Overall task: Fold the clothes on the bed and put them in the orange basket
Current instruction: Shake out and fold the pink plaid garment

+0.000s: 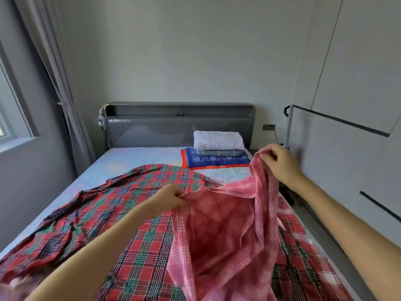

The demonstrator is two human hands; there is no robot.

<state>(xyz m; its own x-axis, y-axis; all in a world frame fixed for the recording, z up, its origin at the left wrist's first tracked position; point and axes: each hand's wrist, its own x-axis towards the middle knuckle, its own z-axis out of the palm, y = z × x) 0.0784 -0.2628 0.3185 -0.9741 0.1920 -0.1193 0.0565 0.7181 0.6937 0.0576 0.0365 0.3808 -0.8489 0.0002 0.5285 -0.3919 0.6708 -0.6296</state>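
Fingers of our left hand (pixel 168 197) and right hand (pixel 280 162) pinched the pink checked cloth (pixel 225 224), seemingly lifted above the plaid cloth (pixel 91 213) on the bed (pixel 134 156).

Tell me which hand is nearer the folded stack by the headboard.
Right. The right hand holds up the pink cloth just right of and in front of the folded stack. The left hand pinches the cloth's other edge, further down the bed.

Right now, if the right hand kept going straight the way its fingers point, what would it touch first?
The right hand, gripping the pink cloth, points toward the folded stack by the headboard; probably that first, though depth is unclear.
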